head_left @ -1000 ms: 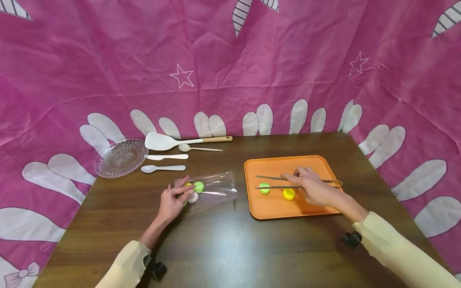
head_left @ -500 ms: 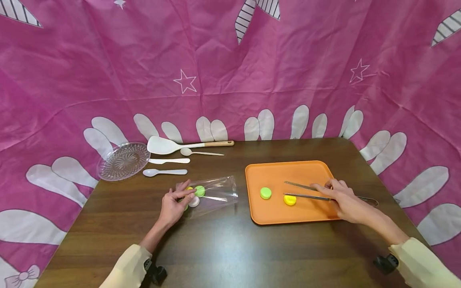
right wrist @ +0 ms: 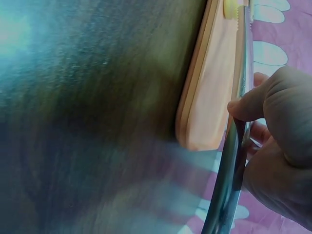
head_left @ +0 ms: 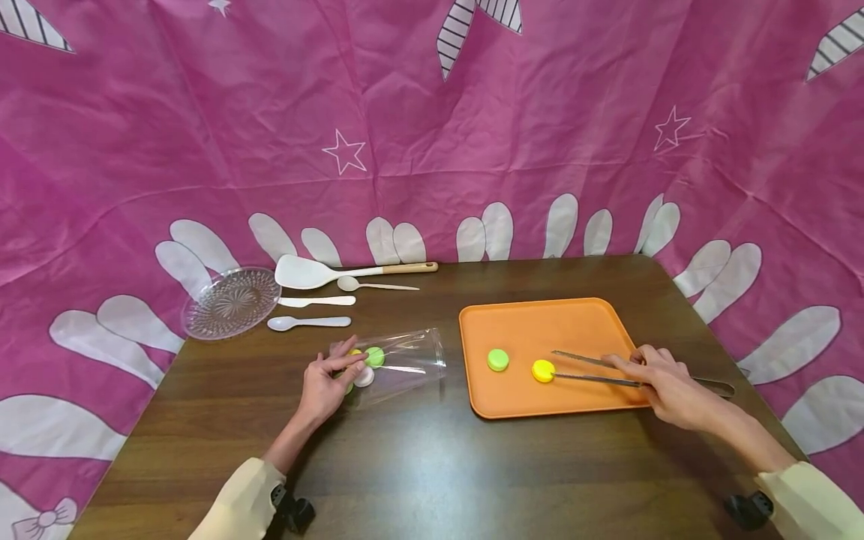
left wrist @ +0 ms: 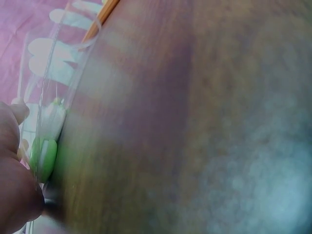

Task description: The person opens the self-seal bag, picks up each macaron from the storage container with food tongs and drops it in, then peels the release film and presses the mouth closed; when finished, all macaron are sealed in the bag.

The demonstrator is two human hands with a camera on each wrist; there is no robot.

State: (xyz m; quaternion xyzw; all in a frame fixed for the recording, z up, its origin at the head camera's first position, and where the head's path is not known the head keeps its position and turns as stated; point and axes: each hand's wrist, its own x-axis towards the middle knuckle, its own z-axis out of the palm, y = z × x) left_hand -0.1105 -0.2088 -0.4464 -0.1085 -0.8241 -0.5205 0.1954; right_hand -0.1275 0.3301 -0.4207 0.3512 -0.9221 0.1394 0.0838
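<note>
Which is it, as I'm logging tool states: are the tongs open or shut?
Open: in the head view the tongs have their two tips apart, with the orange tray showing between them.

I'm looking forward and down through the head camera from above the near side of the table (head_left: 432, 465), far enough back to be taking in the left hand (head_left: 325, 386) and the right hand (head_left: 671, 390). The left wrist camera (head_left: 295, 513) is peering sideways across the tabletop, very close to its hand. The right wrist camera (head_left: 751, 511) is also sitting close, facing along the tongs (right wrist: 234, 148) toward the tray (right wrist: 209, 107). Head and left wrist are sharing the left hand and clear bag (head_left: 405, 375); head and right wrist are sharing the right hand, tongs and tray.
</note>
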